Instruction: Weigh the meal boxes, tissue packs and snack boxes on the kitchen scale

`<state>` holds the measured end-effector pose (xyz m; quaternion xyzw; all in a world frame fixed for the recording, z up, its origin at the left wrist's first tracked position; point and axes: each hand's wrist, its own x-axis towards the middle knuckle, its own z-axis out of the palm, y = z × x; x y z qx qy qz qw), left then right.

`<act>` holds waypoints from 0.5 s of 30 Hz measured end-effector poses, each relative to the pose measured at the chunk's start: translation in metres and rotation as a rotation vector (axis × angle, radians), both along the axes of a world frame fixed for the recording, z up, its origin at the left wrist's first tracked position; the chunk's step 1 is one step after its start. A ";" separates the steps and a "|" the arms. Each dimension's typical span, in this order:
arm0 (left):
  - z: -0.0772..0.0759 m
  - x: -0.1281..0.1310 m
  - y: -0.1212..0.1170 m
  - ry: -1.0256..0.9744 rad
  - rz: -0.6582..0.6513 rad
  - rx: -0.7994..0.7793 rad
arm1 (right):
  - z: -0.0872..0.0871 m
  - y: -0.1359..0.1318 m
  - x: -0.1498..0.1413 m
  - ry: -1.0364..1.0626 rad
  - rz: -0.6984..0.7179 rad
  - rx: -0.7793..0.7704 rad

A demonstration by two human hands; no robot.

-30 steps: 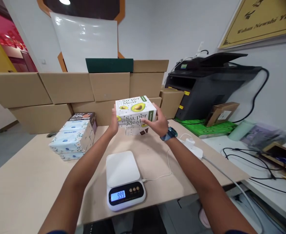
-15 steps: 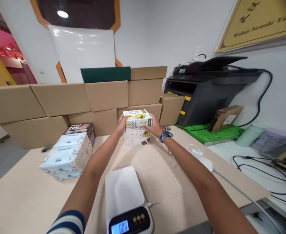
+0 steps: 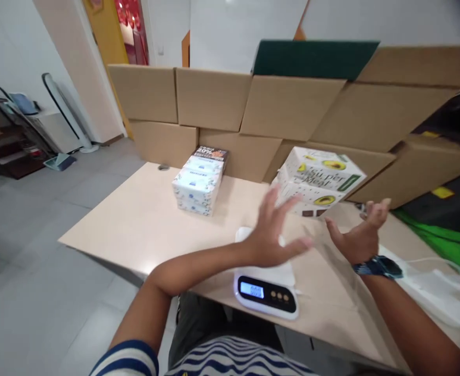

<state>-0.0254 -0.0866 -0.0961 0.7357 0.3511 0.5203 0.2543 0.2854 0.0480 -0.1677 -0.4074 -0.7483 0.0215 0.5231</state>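
My left hand (image 3: 274, 235) hovers over the white digital scale (image 3: 267, 297), its fingers spread and somewhat blurred. It holds nothing and covers part of the weighing plate. My right hand (image 3: 358, 237), with a watch on the wrist, is also free, thumb and fingers apart. Just beyond both hands, against the cardboard boxes, stands a stack of white cartons (image 3: 323, 180) printed with "Su.per Meal" and avocados. Neither hand appears to grip it. The scale's display is lit, but its digits are smeared.
Wrapped tissue packs (image 3: 196, 190) stand left of centre, with a dark box (image 3: 210, 152) behind them. A wall of cardboard boxes (image 3: 214, 99) lines the table's back. A white power strip (image 3: 429, 287) with cables lies at right, near a green crate (image 3: 429, 224).
Both hands have let go of the white carton stack and drawn back toward me. The view has turned left and downward, showing the floor and my lap.
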 end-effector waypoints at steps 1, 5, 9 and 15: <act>-0.012 -0.033 -0.006 0.007 0.103 0.053 | -0.014 -0.013 -0.001 -0.005 -0.026 0.081; -0.039 -0.156 0.003 -0.107 0.584 0.133 | -0.024 -0.059 -0.057 0.081 -0.071 0.110; -0.055 -0.207 0.026 -0.506 0.744 -0.040 | 0.005 -0.090 -0.171 0.362 0.172 -0.206; -0.075 -0.198 0.030 -0.549 0.609 -0.086 | 0.005 -0.114 -0.306 0.365 0.479 -0.742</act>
